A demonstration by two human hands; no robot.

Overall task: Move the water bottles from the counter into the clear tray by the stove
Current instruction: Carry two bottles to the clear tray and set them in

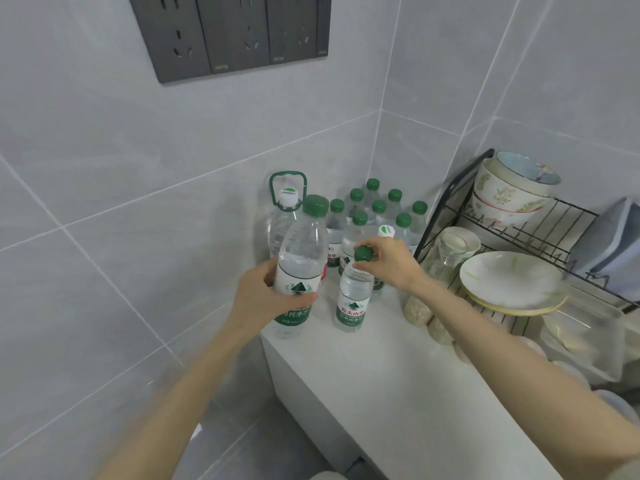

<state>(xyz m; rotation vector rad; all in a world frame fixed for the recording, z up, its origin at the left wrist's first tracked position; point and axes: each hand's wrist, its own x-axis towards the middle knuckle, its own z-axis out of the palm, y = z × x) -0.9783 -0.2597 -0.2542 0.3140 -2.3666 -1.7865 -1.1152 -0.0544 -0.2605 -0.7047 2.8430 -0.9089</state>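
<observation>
My left hand (261, 292) grips a green-capped water bottle (301, 251) round its middle, at the left end of the white counter (398, 382). My right hand (389, 263) pinches the green cap of a second, shorter bottle (353, 299) that looks to stand on the counter just to the right. Behind them, in the tiled corner, stand several more green-capped bottles (379, 216) and a large jug (285, 216) with a green carry handle. The clear tray and the stove are out of view.
A black wire dish rack (519, 237) fills the right side, holding stacked bowls (509, 192), a white plate (512, 278) and glasses (446, 251). Small jars (417, 310) and plastic containers sit along the counter under it. Wall sockets (228, 32) hang above.
</observation>
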